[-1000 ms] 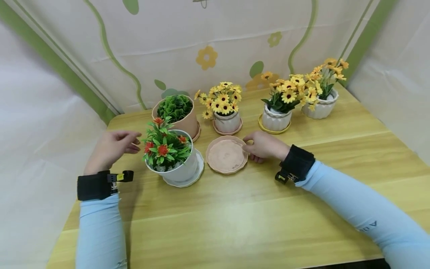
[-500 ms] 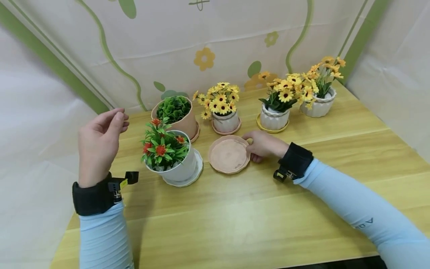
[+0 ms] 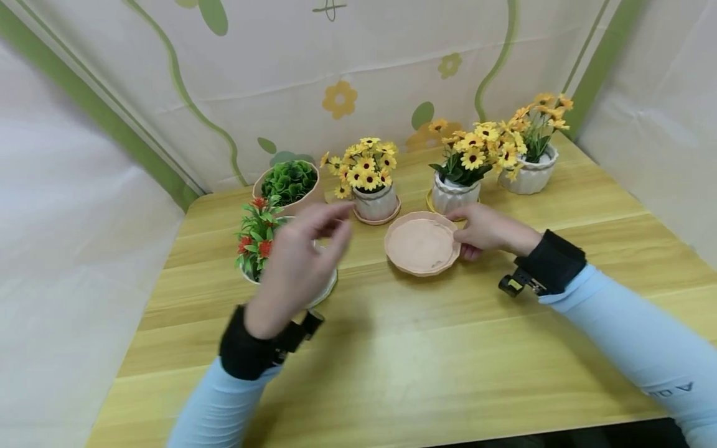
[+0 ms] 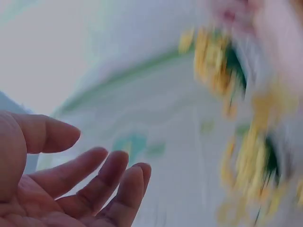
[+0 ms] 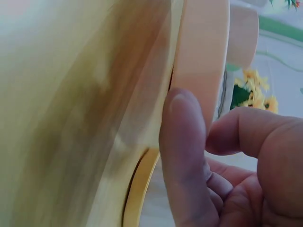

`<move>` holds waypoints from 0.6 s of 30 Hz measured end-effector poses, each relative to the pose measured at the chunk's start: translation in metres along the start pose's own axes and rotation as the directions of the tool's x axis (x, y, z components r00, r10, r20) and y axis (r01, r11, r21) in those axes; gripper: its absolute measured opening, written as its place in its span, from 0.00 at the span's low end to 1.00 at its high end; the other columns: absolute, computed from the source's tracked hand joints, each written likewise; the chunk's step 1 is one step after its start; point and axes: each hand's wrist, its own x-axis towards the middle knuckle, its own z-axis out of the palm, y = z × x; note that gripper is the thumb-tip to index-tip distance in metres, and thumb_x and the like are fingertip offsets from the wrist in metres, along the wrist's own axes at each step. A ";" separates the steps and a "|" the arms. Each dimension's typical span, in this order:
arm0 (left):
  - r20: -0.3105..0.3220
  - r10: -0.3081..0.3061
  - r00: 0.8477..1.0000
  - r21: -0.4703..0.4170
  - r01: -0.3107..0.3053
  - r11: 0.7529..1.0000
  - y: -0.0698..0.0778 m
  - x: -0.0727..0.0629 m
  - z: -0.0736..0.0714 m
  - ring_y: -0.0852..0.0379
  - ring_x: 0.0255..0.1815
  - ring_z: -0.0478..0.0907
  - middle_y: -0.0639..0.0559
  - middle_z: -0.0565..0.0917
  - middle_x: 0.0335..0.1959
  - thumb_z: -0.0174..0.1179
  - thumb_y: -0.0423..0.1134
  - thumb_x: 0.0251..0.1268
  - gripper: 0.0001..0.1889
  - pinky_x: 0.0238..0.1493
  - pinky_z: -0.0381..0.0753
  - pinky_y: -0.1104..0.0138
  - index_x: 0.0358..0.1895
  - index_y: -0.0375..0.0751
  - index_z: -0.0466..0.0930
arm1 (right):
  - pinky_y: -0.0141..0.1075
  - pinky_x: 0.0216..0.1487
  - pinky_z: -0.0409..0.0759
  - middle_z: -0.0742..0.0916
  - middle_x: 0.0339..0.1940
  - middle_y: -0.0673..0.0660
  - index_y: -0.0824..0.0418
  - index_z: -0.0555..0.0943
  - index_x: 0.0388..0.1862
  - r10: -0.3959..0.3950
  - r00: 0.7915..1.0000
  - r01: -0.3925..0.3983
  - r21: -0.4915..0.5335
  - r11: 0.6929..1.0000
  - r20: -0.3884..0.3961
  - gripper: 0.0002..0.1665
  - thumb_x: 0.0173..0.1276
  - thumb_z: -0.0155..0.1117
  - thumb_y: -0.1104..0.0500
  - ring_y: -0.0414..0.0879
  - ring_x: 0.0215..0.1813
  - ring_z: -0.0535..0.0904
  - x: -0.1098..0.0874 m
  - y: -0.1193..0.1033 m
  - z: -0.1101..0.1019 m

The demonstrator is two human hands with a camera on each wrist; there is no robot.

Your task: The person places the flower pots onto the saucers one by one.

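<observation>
My right hand (image 3: 488, 229) pinches the right rim of a round pink plant saucer (image 3: 421, 244), thumb and fingers on either side of its edge. In the right wrist view the saucer's wall (image 5: 201, 52) stands just off the wooden tabletop. My left hand (image 3: 299, 258), blurred and holding nothing, is over the table in front of the white pot with red flowers (image 3: 254, 239), partly hiding it. Its fingers are loosely bent and apart in the left wrist view, with the thumb clear of them.
Behind stand a pink pot with a green plant (image 3: 291, 183) and a white pot of yellow flowers (image 3: 376, 202) on a small pink saucer. Right of these are another white pot (image 3: 455, 196) on a yellow saucer and a third white pot (image 3: 529, 177). A fabric backdrop (image 3: 392, 37) borders the table.
My right hand has carried the pink saucer to the right, toward the pot on the yellow saucer. My left hand rose at the left, then swung right in front of the red-flowered pot.
</observation>
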 end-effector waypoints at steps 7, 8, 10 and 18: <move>0.310 -0.174 0.935 -0.017 0.188 0.982 -0.013 0.001 0.068 0.58 0.42 0.81 0.48 0.82 0.49 0.55 0.37 0.74 0.20 0.42 0.81 0.70 0.66 0.36 0.75 | 0.43 0.27 0.85 0.86 0.21 0.57 0.75 0.65 0.70 0.039 0.999 -0.039 -0.066 0.997 0.002 0.29 0.71 0.53 0.68 0.49 0.23 0.84 -0.014 0.015 -0.010; 0.342 -0.215 0.915 -0.007 0.231 0.973 -0.020 0.003 0.075 0.58 0.40 0.81 0.49 0.82 0.48 0.55 0.38 0.74 0.21 0.39 0.80 0.70 0.67 0.36 0.73 | 0.43 0.27 0.85 0.86 0.20 0.57 0.75 0.66 0.69 0.038 0.999 -0.037 -0.068 0.997 0.003 0.29 0.71 0.53 0.68 0.49 0.22 0.84 -0.015 0.016 -0.010; 0.391 -0.287 0.875 0.035 0.297 0.954 -0.033 0.006 0.088 0.58 0.35 0.80 0.49 0.83 0.44 0.54 0.39 0.75 0.23 0.34 0.79 0.70 0.68 0.35 0.71 | 0.43 0.26 0.84 0.86 0.20 0.57 0.74 0.67 0.69 0.041 0.999 -0.041 -0.063 0.997 0.008 0.28 0.71 0.53 0.68 0.50 0.22 0.84 -0.016 0.018 -0.009; 0.454 -0.468 0.758 0.271 0.383 0.883 -0.064 0.017 0.116 0.52 0.37 0.77 0.42 0.84 0.46 0.52 0.42 0.75 0.26 0.46 0.79 0.58 0.69 0.31 0.69 | 0.40 0.25 0.84 0.86 0.21 0.57 0.73 0.63 0.72 0.070 0.997 -0.068 -0.038 0.997 0.037 0.31 0.72 0.51 0.68 0.49 0.21 0.83 -0.012 0.019 -0.003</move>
